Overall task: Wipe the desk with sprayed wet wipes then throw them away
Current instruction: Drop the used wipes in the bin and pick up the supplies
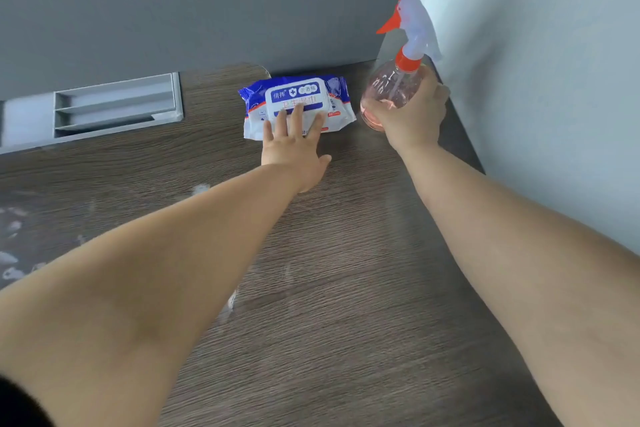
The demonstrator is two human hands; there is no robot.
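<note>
Head view: blue-and-white soft plastic pack of wet wipes [298, 106] is lying lengthwise left to right at the dark wood-grain desk's [346, 288] far edge; left hand [294, 146] is pressing flat fingers on it, while right hand [412, 114] is gripping a clear pink spray bottle [391, 87] just beside.

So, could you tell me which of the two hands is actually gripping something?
The right hand: its fingers curl around the pink spray bottle. The left hand only lies flat, fingers straight, on the wipes pack.

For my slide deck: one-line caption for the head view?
Left hand flat on the wipes pack, right hand gripping the spray bottle, over the desk.
</note>
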